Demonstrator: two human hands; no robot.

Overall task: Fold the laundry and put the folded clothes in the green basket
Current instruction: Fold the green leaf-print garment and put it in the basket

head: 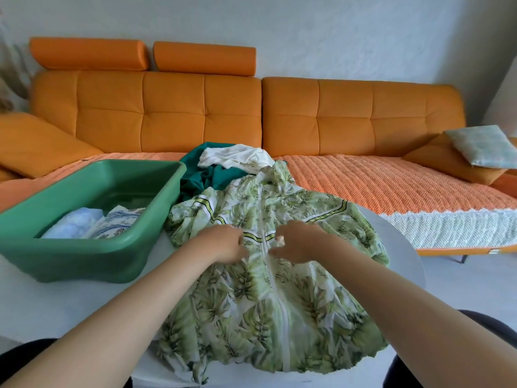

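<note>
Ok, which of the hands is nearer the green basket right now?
Left. The left hand is on the leaf-print jacket, just right of the green basket; the right hand is farther right, across the jacket's zipper.

Soft, even daylight, faint shadows; wide-angle bending at the edges, slight softness throughout, no glare.
</note>
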